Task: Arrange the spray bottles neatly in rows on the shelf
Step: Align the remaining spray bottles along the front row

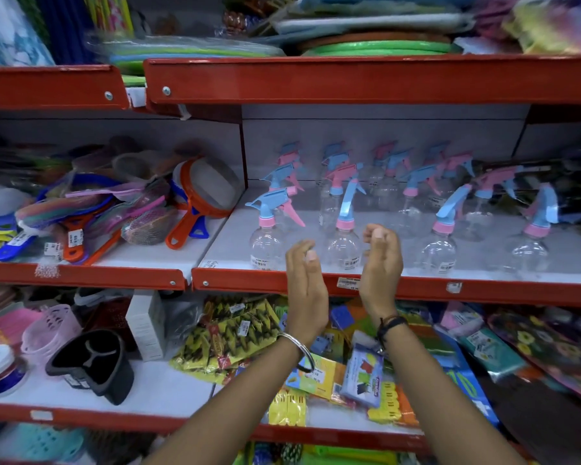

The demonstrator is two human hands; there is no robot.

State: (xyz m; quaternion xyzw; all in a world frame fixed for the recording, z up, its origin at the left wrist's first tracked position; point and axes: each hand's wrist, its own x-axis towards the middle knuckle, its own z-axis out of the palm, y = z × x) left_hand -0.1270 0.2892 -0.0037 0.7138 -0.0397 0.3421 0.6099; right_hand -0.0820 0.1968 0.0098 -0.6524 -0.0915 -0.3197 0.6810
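Strainers [202, 199] crowd the bay beside the shelf [396, 286]. Clear spray bottles [344, 229] stand in rows on it; the left hand [306, 290] and right hand [381, 266], both open and empty, flank the front-row one.

spray bottles [344, 229] in rows on shelf [483, 278] | strainers [202, 196] left | hands before front row
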